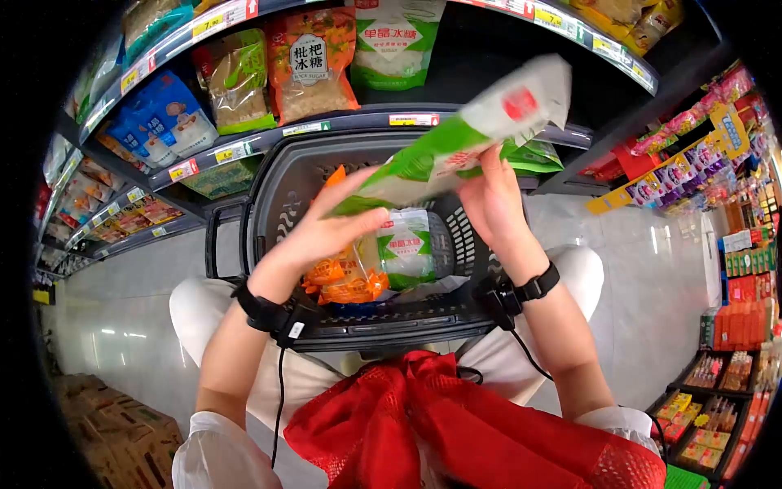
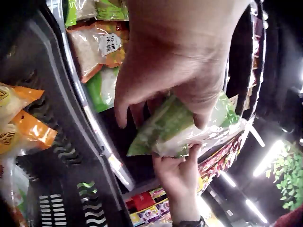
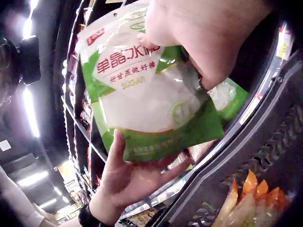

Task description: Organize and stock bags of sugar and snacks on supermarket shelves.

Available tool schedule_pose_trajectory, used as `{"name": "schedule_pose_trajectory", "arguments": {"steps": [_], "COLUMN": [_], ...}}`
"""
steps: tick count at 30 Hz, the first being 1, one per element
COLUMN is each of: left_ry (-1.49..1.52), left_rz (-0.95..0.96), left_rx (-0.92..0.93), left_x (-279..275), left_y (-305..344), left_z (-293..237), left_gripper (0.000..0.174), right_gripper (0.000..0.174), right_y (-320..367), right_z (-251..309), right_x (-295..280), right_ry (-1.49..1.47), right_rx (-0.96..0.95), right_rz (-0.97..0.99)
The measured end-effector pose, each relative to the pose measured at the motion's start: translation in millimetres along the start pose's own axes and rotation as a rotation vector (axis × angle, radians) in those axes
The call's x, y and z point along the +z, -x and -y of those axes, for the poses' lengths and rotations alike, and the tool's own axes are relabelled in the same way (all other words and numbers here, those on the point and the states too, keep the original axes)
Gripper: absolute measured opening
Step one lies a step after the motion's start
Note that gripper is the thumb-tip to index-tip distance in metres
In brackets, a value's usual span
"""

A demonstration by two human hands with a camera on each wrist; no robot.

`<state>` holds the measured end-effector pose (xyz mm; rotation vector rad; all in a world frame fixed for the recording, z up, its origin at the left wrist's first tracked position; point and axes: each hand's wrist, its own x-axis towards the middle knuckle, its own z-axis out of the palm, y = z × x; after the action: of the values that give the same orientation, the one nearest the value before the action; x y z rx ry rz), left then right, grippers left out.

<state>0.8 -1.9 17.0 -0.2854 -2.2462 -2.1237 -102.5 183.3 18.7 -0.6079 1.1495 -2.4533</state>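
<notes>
A green and white bag of rock sugar (image 1: 460,151) is held tilted over the shopping basket by both hands. My left hand (image 1: 318,232) grips its lower end, thumb on the near face and fingers behind, as the right wrist view shows. Higher up, at the bag's right side, my right hand (image 1: 495,204) pinches the edge. The printed front (image 3: 142,111) faces the right wrist camera. Below, in the dark grey basket (image 1: 391,334), lie a similar green and white bag (image 1: 406,240) and orange-and-clear packages (image 1: 346,277).
Behind the basket, a shelf (image 1: 371,122) carries an orange bag of rock sugar (image 1: 311,69), an upright green and white bag (image 1: 395,49) and blue bags (image 1: 167,118). Hanging snack packets (image 1: 684,171) line the right side. Cartons (image 1: 114,424) stand at the lower left.
</notes>
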Motion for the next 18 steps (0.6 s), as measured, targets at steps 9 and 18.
{"name": "schedule_pose_trajectory", "arguments": {"steps": [9,18], "left_ry": [0.709,0.778], "left_rz": [-0.158,-0.022], "left_rx": [-0.267,-0.168], "left_x": [28,-4], "left_y": [0,-7], "left_z": [9,-4], "left_gripper": [0.041,0.046], "right_gripper": [0.034,0.042], "right_y": [7,4], "right_z": [13,11], "right_x": [11,-5], "right_ry": [0.019,0.162], "right_rx": [0.247,0.190], "right_rz": [-0.074,-0.044]}}
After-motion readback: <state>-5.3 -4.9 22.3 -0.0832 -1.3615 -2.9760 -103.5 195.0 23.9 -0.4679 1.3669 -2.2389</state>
